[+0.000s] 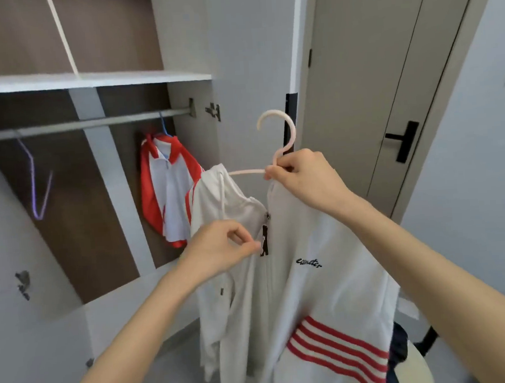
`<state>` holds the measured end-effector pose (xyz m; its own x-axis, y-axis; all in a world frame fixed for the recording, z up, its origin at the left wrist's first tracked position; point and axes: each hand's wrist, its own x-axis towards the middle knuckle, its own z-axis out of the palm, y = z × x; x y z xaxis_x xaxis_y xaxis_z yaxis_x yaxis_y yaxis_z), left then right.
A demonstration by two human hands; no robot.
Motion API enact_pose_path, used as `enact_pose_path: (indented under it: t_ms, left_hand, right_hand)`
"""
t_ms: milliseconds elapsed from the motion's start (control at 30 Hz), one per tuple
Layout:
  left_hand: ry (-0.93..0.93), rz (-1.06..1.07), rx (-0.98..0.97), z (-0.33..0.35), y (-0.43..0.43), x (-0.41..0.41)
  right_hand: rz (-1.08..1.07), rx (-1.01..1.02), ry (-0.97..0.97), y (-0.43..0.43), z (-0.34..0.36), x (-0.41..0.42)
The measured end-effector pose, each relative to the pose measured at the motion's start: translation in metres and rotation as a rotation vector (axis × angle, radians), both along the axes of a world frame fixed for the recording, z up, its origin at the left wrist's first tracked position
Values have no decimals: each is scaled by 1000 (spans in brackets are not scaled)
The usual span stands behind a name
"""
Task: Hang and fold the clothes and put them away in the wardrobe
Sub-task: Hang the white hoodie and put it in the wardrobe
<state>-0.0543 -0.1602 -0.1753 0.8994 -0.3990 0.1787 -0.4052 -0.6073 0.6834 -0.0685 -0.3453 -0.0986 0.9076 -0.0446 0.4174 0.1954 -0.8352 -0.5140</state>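
The right hand gripped the pale pink plastic hanger while the left hand pinched the white zip-up jacket with red sleeve stripes.

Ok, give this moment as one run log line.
right hand: grips pink hanger | left hand: pinches white hoodie front | wardrobe rail: hoodie not hung yet

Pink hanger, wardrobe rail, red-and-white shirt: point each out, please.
Pink hanger (245,171): head view, on its bare horizontal arm.
Wardrobe rail (91,124): head view, mid-span of the bar.
Red-and-white shirt (167,191): head view, on its white front panel.
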Motion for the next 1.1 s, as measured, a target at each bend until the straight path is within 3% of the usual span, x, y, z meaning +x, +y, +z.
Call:
enact_pose_path:
  t_ms: [133, 267, 433, 667, 833, 1000, 1100]
  left_hand:
    - [-429, 260, -124, 55, 40, -1]
    - [-713, 198, 293, 97, 70, 2]
    - [-763, 90, 351, 118, 88, 2]
    - [-697, 240, 460, 106, 107, 7]
    - [-660, 337, 525, 111, 109, 10]
    - [-662, 449, 542, 118, 117, 16]
    - [-668, 481, 562, 122, 117, 21]
  right_hand:
    - [131, 64, -15, 29, 30, 3]
    - [326, 63, -24, 53, 55, -1]
    - [510, 83, -6, 67, 65, 3]
    - [542, -108, 69, 52, 52, 21]
    - [361, -551, -261, 49, 38, 29]
    - [392, -422, -332, 43, 36, 35]
    - [453, -426, -477, 48, 34, 33]
